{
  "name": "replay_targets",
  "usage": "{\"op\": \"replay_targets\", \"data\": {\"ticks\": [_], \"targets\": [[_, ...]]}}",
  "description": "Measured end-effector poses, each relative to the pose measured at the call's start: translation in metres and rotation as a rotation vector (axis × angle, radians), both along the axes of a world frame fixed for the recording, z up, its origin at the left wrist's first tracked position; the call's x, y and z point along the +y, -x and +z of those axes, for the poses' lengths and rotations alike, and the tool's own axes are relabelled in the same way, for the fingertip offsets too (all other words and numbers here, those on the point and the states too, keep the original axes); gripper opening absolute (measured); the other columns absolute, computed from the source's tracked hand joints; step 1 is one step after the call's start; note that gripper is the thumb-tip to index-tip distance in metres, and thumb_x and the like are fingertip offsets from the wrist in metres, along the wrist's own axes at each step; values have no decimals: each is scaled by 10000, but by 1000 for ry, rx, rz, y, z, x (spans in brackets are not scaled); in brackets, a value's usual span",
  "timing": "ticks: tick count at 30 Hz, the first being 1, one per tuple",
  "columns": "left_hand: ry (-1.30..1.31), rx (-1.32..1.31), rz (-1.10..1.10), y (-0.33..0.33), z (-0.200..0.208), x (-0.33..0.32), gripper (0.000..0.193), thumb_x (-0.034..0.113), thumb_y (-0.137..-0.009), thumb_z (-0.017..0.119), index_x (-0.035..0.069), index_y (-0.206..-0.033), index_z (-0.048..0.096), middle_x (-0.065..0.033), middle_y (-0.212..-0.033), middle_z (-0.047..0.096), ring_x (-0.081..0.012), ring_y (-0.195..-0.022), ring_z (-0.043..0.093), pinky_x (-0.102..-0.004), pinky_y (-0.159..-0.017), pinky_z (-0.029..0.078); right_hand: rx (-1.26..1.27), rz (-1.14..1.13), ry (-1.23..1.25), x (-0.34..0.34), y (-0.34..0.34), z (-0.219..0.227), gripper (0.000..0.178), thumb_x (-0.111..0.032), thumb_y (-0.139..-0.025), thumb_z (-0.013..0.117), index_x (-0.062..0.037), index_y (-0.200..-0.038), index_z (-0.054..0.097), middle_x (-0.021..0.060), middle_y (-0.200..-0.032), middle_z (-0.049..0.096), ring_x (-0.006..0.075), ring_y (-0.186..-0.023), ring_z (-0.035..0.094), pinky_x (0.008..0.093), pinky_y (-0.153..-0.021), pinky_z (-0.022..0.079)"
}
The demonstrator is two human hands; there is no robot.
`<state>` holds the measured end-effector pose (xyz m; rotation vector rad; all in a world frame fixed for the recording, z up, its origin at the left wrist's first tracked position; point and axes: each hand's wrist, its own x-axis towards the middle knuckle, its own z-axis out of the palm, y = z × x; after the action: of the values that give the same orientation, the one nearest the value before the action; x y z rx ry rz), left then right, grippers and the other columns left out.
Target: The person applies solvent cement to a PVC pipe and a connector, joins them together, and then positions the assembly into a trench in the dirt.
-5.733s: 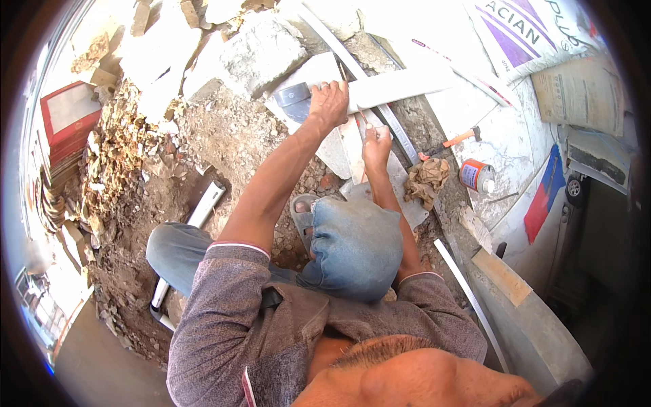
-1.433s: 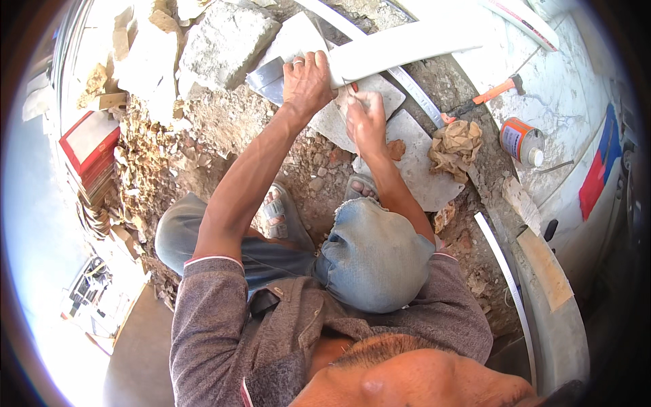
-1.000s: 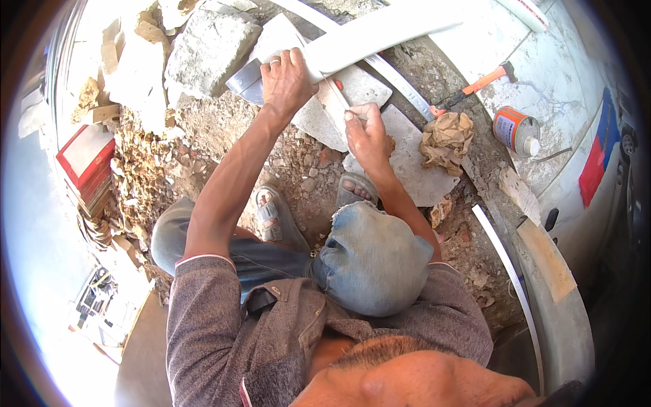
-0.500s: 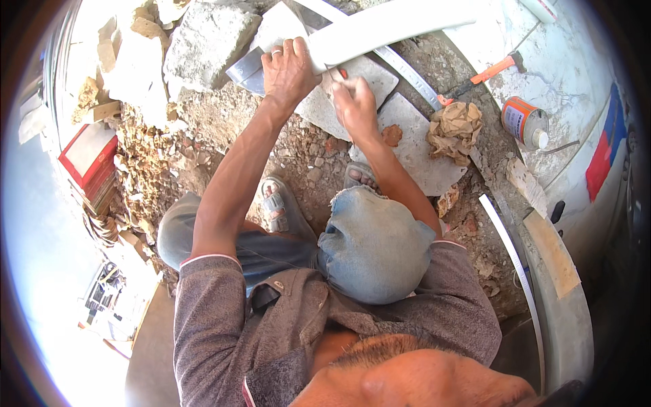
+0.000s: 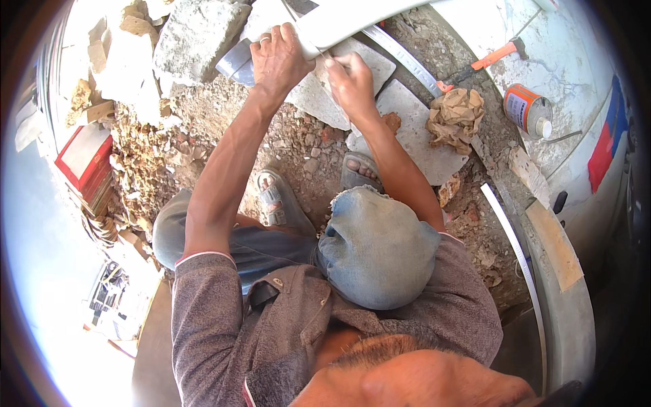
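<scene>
- Right fingers have come closer to the pipe's end than a second ago.
- Right hand (image 5: 352, 87): thumb and fingers pinch a thin strip (image 5: 323, 53) against the pipe's edge; the hand hides most of its near end.
- Left hand (image 5: 279, 60): fingers pressed together, curled over the pipe (image 5: 359, 15) and pinning it; the pipe runs off rightward past the top edge.
- Just left of that hand, a grey piece (image 5: 236, 62) sticks out; a boulder (image 5: 200, 41) stands close beyond it.
- Under the right hand lie flat slabs (image 5: 415, 136); a pale bar (image 5: 407, 60) passes beneath the pipe.
- Rightward: crumpled paper (image 5: 456, 117) near the bar's end, then a hammer (image 5: 498, 55) and a bottle (image 5: 527, 112) on its side.
- Nearer the body, sandals (image 5: 281, 207) and a bent knee (image 5: 376, 247) crowd the space below the hands.
- Rubble (image 5: 152, 149) spreads left toward a red box (image 5: 85, 157).
</scene>
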<state>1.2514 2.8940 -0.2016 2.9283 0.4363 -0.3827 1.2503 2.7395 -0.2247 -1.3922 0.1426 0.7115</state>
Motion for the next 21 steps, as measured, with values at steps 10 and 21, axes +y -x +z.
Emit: {"op": "replay_targets", "data": {"ticks": [10,21], "targets": [[-18,-82,-2,4,-6,8,588,319,-656,773,-22,-1064,520,-183,-1004,599,-339,-968,612,-498,-825,451,4,-38,-90,30,-6,-9,138,-133,-944,563,-35,-903,474,-38,-595,427,30,-440,347,216,-373,261],[13,-42,15,5,-6,8,642,366,-658,778,-44,-1082,525,-198,-1034,603,-352,-977,621,-506,-831,460,93,4,-62,15,-7,4,112,-89,-931,550,11,-932,499,21,-655,538,40,-496,445,215,-409,338]]}}
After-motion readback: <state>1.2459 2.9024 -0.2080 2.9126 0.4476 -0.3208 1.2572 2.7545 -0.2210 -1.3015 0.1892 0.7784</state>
